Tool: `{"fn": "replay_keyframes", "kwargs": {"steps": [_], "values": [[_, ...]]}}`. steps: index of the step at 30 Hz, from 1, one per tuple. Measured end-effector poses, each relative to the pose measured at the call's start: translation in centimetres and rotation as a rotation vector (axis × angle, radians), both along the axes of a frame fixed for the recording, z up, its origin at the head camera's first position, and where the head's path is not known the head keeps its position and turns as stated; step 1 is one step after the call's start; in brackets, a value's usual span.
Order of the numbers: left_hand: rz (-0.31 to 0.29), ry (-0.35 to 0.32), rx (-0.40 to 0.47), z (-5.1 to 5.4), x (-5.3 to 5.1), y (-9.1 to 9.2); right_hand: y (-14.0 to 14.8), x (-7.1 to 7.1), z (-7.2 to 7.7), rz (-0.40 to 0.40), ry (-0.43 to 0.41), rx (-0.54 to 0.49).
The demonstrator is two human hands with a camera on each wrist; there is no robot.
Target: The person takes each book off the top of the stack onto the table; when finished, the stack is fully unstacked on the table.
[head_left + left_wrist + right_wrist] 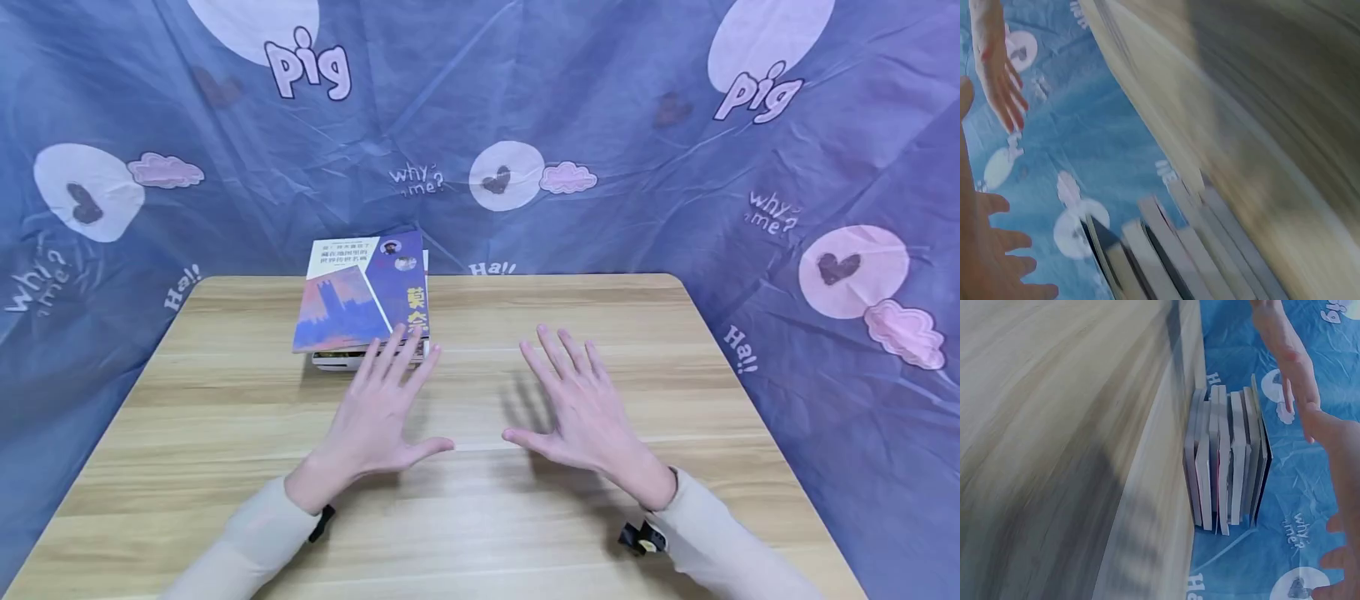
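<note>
Both hands hover over the wooden table, palms down, with fingers spread and nothing held. My left hand (375,421) is nearest to a stack of books (1225,462); in the head view its fingertips overlap the near right corner of the top book (348,296). That book has a blue, white and pink cover with a painted tower. My right hand (588,417) is over the table to the right of the stack, its shadow beneath it. In the left wrist view the books (1166,256) show edge-on, several of them piled flat.
The light wooden table (480,533) reaches back to a blue printed cloth (645,192) that hangs behind it and along both sides. A small black device (642,538) is strapped at the right wrist, and another dark strap (321,523) shows at the left wrist.
</note>
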State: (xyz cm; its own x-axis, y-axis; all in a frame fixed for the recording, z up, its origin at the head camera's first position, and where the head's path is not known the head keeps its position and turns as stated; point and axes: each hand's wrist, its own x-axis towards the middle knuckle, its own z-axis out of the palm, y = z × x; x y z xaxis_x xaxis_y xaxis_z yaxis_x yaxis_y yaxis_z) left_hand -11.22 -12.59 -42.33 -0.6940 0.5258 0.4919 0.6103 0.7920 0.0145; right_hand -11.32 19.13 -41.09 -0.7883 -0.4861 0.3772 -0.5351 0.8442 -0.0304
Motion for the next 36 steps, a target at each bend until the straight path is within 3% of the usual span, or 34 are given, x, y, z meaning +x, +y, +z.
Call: {"fn": "replay_keyframes", "kwargs": {"steps": [4,8,12,18,23,30,32,36], "values": [[0.019,-0.037,0.102,0.7,-0.1,-2.1,-0.8,-0.4,0.0,0.008,-0.094,-0.099],[0.052,-0.095,0.228,1.4,-0.4,-4.6,-2.2,-1.1,0.0,0.016,-0.223,-0.267],[0.108,-0.198,0.346,2.0,-0.9,-7.4,-3.7,-2.2,0.0,0.011,-0.336,-0.462],[0.253,-0.383,0.547,2.8,-1.8,-11.1,-6.0,-4.5,0.1,0.049,-0.526,-0.773],[0.32,-0.483,0.729,2.5,-3.0,-13.6,-7.6,-6.5,0.3,0.034,-0.696,-0.969],[0.315,-0.544,0.876,0.6,-4.7,-15.5,-9.9,-9.2,0.6,-0.031,-0.949,-1.193],[0.286,-0.578,0.955,0.0,-5.2,-15.9,-10.5,-9.9,0.5,-0.057,-1.01,-1.227],[0.185,-0.709,1.204,-0.8,-5.9,-16.5,-11.6,-11.4,0.4,-0.104,-1.089,-1.275]]}}
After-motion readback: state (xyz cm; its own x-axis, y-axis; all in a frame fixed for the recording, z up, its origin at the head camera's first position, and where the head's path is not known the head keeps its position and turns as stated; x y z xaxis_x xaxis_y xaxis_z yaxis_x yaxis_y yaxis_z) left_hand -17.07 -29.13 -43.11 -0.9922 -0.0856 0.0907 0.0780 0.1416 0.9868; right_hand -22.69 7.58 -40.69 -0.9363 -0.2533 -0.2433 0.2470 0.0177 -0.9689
